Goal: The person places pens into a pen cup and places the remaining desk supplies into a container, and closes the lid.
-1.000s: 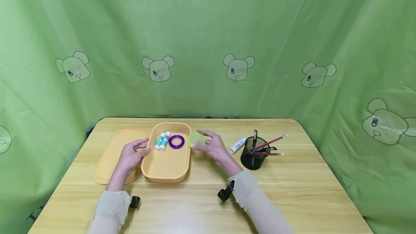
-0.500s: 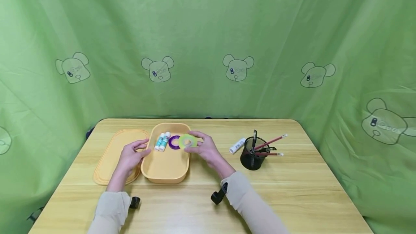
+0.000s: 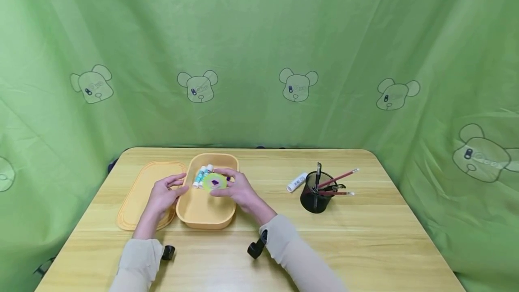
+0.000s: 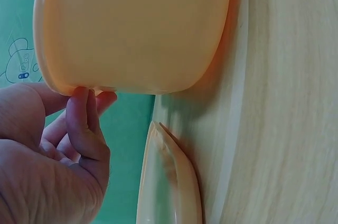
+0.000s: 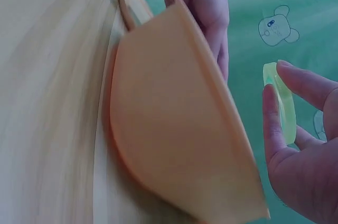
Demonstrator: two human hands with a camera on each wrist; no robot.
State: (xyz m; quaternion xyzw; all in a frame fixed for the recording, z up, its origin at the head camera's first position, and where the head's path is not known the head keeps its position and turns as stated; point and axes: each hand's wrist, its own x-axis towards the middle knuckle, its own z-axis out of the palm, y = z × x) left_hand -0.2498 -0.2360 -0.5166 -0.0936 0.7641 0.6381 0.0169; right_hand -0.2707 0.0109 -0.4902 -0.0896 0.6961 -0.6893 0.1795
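Note:
An open light-orange plastic box (image 3: 207,213) stands on the table, with two teal-and-white glue sticks (image 3: 199,176) in its far half. My left hand (image 3: 163,196) pinches the box's left rim between thumb and fingers, plain in the left wrist view. Over the inside of the box, my right hand (image 3: 242,189) holds a translucent yellow-green ring, like a roll of tape (image 5: 287,110), by its edge. A purple ring (image 3: 229,178) lies in the box beneath it, mostly hidden by the yellow-green tape roll and the right fingers.
The box's flat orange lid (image 3: 135,197) lies left of the box, under the left forearm. To the right, a white glue stick (image 3: 297,182) lies beside a black mesh pen cup (image 3: 314,202) holding pencils and black-handled tools. A green curtain (image 3: 251,120) hangs behind the table.
My right hand has carried the yellow-green tape roll leftward, from beside the box's right rim to over its inside, covering most of the purple ring. The left hand has stayed on the rim.

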